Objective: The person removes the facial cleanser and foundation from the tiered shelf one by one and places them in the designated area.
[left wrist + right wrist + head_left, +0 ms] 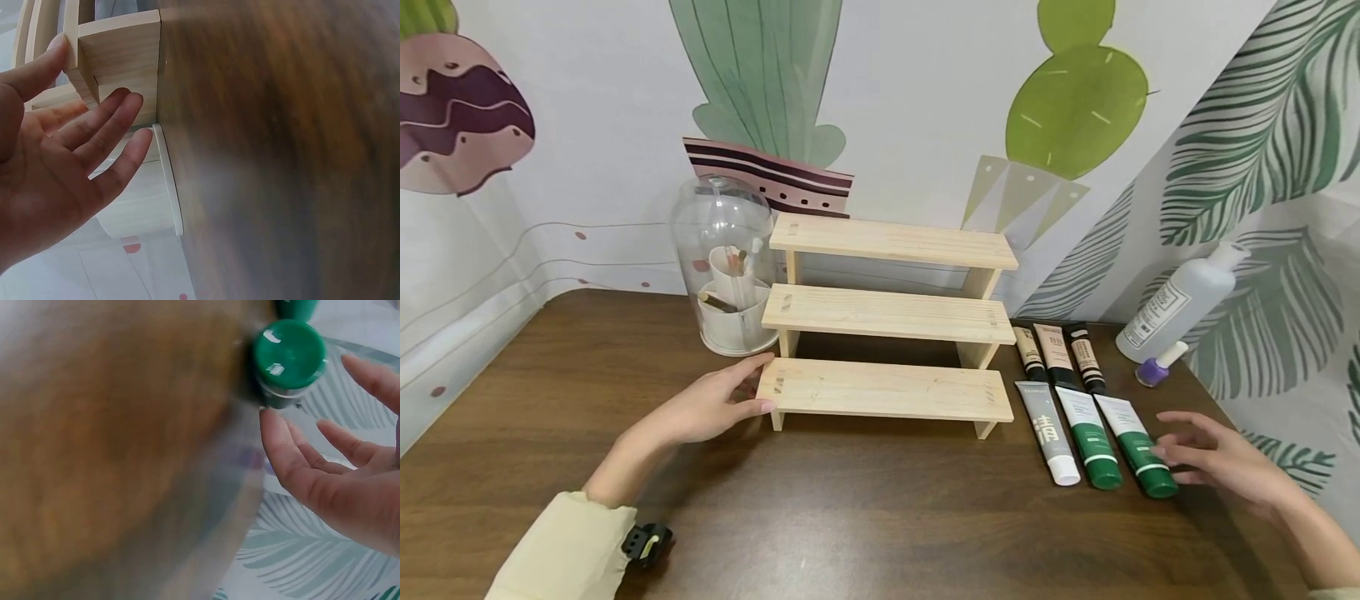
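Observation:
A three-tier wooden display stand (887,389) stands upright on the table. At its left end, my left hand (718,402) pinches the lowest board between thumb and index finger; in the left wrist view the other fingers of this hand (69,150) extend loosely beside the support. To the right, my right hand (1232,462) is beside the outermost white-and-green tube (1138,446), fingers slightly bent and spread, holding nothing. Its green cap (289,353) is close to a fingertip in the right wrist view; whether they touch I cannot tell.
Beside that tube lie another white-and-green tube (1090,437) and a grey tube (1047,429). Smaller cosmetic tubes (1055,354) lie behind. A purple nail polish bottle (1152,372) and translucent bottle (1180,300) stand back right. A clear domed holder (687,250) stands behind my left hand.

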